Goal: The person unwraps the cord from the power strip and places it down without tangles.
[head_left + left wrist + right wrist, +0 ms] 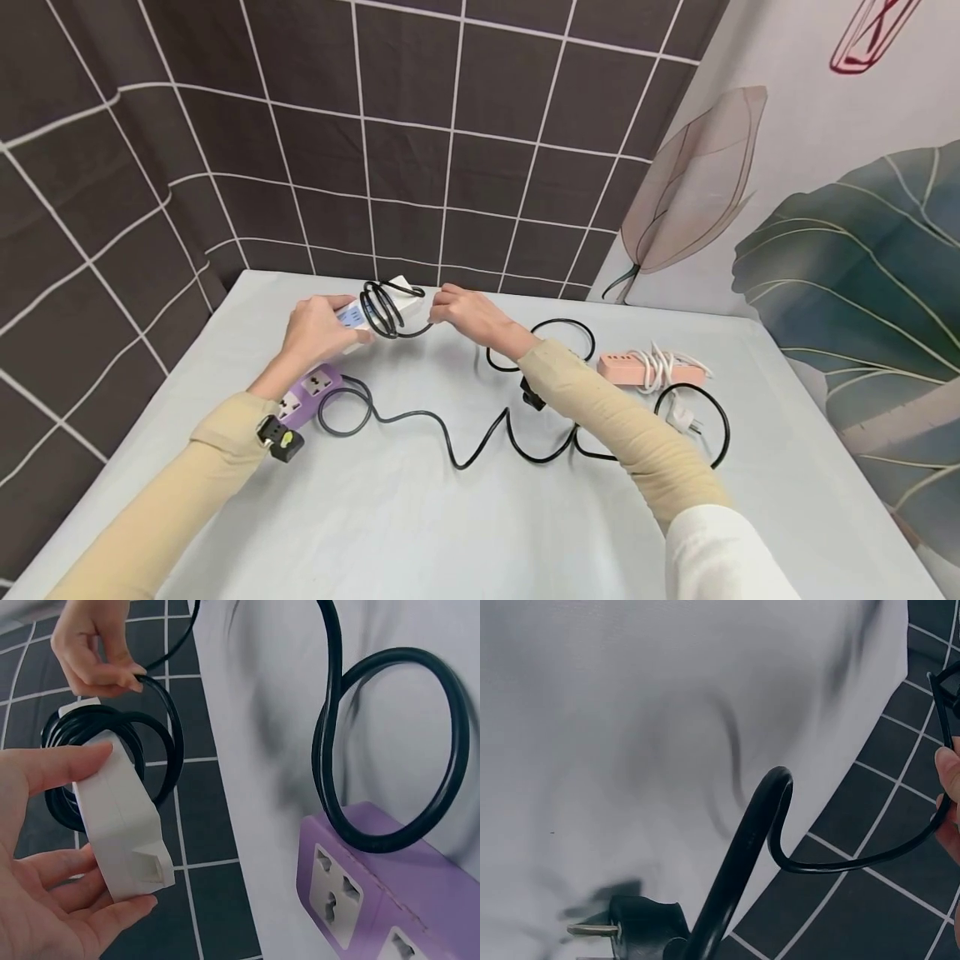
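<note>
My left hand (pixel 315 332) grips a white power strip (pixel 124 817), thumb on one side and fingers on the other, above the back left of the table. Several turns of black cord (pixel 381 310) are wound around the strip's far half. To the right, my right hand (pixel 471 315) pinches the same cord between thumb and fingertips, a short way from the strip. From there the cord (pixel 825 866) runs on in a loose bend in the right wrist view. A black two-pin plug (pixel 649 930) shows low in that view.
Beneath my left wrist lies a purple power strip (pixel 313 385), its dark cord (pixel 427 413) snaking rightward over the pale tabletop (pixel 420 525). A pink power strip (pixel 618 368) wrapped in white cord (pixel 657 367) lies at the right, its white plug (pixel 681 415) in front. A tiled backdrop (pixel 405 158) stands behind.
</note>
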